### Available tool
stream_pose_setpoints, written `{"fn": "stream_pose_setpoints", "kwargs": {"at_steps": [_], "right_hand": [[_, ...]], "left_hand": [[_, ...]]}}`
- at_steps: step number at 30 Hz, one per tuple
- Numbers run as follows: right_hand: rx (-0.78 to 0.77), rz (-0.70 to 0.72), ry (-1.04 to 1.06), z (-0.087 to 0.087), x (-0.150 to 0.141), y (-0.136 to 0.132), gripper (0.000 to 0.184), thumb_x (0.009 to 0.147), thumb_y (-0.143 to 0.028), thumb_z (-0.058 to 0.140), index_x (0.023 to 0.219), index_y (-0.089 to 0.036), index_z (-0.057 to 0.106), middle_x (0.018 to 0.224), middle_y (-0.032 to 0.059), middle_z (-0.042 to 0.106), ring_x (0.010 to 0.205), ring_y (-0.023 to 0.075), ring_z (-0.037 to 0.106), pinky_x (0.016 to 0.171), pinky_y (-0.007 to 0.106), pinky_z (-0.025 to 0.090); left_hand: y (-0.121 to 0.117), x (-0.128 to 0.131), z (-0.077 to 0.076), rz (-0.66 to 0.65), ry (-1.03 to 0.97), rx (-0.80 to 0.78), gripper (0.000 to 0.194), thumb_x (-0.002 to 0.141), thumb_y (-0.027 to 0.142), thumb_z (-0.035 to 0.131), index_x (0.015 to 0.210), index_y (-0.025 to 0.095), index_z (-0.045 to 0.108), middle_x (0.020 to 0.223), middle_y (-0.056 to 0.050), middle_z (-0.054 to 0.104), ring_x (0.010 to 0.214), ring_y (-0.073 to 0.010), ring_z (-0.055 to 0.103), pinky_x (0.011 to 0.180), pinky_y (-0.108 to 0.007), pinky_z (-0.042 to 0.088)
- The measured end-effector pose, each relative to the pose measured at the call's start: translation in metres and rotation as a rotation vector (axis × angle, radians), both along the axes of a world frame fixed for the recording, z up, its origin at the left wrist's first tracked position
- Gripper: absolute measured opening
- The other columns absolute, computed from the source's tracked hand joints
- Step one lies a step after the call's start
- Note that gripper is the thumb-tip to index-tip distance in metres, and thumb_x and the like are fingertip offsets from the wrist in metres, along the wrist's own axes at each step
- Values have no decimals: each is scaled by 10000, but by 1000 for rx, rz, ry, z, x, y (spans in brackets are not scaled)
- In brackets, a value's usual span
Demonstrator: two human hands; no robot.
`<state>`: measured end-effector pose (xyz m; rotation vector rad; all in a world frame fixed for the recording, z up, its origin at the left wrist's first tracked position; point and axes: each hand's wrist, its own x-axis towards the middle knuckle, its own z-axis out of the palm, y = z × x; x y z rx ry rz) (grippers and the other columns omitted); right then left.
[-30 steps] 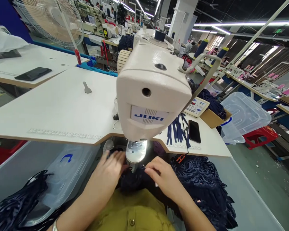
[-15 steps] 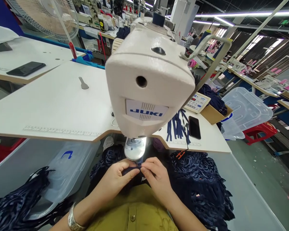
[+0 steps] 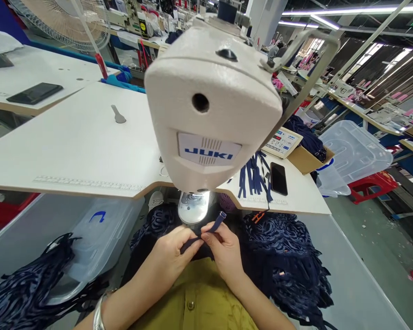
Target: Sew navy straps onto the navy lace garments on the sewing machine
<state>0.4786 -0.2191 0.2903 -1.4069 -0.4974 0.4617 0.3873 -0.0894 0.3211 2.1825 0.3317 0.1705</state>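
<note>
My left hand (image 3: 179, 245) pinches a narrow navy strap between thumb and fingers, just below the sewing machine's metal work plate (image 3: 193, 208). Close beside it, my right hand (image 3: 223, 244) grips the same navy strap (image 3: 217, 223); its end sticks up past the fingers and carries a small shiny piece, perhaps a ring or slider. The white JUKI sewing machine head (image 3: 209, 114) stands right in front of both hands. Dark navy patterned fabric (image 3: 160, 222) lies on the lap and beneath the hands, partly hidden by them.
Navy patterned garments (image 3: 289, 261) are heaped at the right, and more navy pieces (image 3: 27, 279) fill the left bin. On the white table (image 3: 72, 137) are cut navy strips (image 3: 253, 176), a black phone (image 3: 278, 178) and a grey metal piece (image 3: 118, 114). A control panel (image 3: 282, 143) stands behind.
The hands came together below the work plate and now both pinch the strap. Its end with the shiny piece now points up from the right hand. The camera view has shifted slightly.
</note>
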Motion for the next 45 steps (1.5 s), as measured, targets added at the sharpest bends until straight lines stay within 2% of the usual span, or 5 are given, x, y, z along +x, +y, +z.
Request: {"fn": "stream_pose_setpoints", "kwargs": {"at_steps": [10, 19, 24, 35, 45], "right_hand": [[-175, 27, -352, 8, 4, -5, 118, 894, -247, 584, 920, -247, 700, 881, 13, 686, 826, 158, 630, 748, 254, 489], [-123, 193, 54, 18, 12, -6, 192, 856, -374, 625, 861, -205, 716, 850, 26, 659, 795, 161, 612, 722, 257, 487], [-74, 185, -85, 20, 14, -9, 102, 761, -320, 744, 814, -233, 734, 807, 9, 651, 795, 167, 603, 735, 265, 471], [82, 41, -416, 14, 8, -11, 98, 853, -242, 658, 823, -309, 723, 837, 6, 675, 756, 166, 622, 689, 307, 500], [74, 16, -601, 5, 7, -17, 263, 860, -124, 617, 958, -358, 683, 854, -6, 685, 795, 178, 619, 718, 337, 494]], "left_hand": [[0, -6, -2, -125, -191, 237, 259, 972, 297, 367, 934, 211, 608, 792, 3, 560, 696, -106, 576, 653, -207, 459], [1, -1, 7, -130, 15, -28, 291, 946, 365, 405, 884, 215, 646, 800, 0, 635, 736, -123, 595, 679, -221, 465], [5, 0, 12, -138, 41, -16, 290, 947, 343, 406, 853, 217, 650, 749, 14, 609, 698, -110, 581, 636, -208, 440], [-2, -9, 14, -140, -292, 599, 223, 968, 227, 365, 1004, 182, 580, 692, 24, 513, 581, -113, 532, 512, -228, 390], [-4, -8, 16, -124, -342, 745, 217, 969, 194, 341, 1045, 169, 543, 696, 23, 505, 571, -120, 516, 507, -252, 378]]}}
